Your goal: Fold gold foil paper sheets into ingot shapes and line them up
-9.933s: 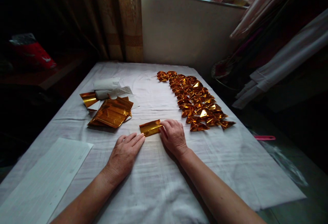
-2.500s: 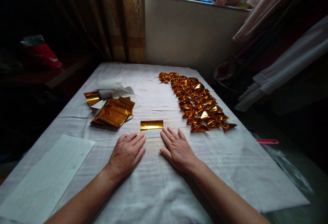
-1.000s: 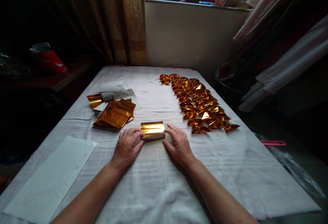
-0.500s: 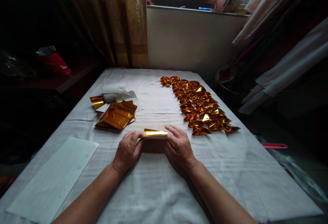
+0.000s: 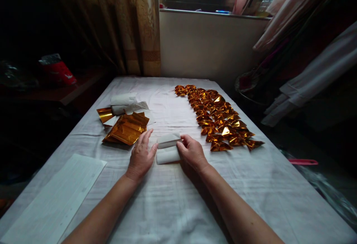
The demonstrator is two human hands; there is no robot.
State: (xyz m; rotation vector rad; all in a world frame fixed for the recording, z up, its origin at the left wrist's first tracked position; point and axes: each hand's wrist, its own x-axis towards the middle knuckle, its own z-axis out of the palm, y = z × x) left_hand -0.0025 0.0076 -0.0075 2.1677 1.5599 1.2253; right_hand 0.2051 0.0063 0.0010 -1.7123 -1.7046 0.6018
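Observation:
A folded sheet of foil paper [image 5: 168,157] lies on the white cloth in front of me, its pale backing up and a crease across its middle. My right hand [image 5: 193,152] pinches its right end between thumb and fingers. Beside the left end is my left hand [image 5: 141,155], open with fingers apart. Its thumb tip is at the paper's edge; whether it presses on it I cannot tell. Just beyond this hand lies a stack of gold foil sheets [image 5: 128,128]. To the right, several folded gold foil pieces [image 5: 217,115] are set out in rows.
Rolled white paper [image 5: 124,99] and a curled foil sheet [image 5: 105,114] lie behind the stack. A long white paper sheet [image 5: 60,195] rests at the left. The cloth-covered table [image 5: 240,203] ends near a pink handle [image 5: 303,161] and hanging clothes [image 5: 304,76] at the right.
The foil paper, held up with its gold side showing, is now down on the cloth, pale side up. My left hand's fingers have opened and spread away from it.

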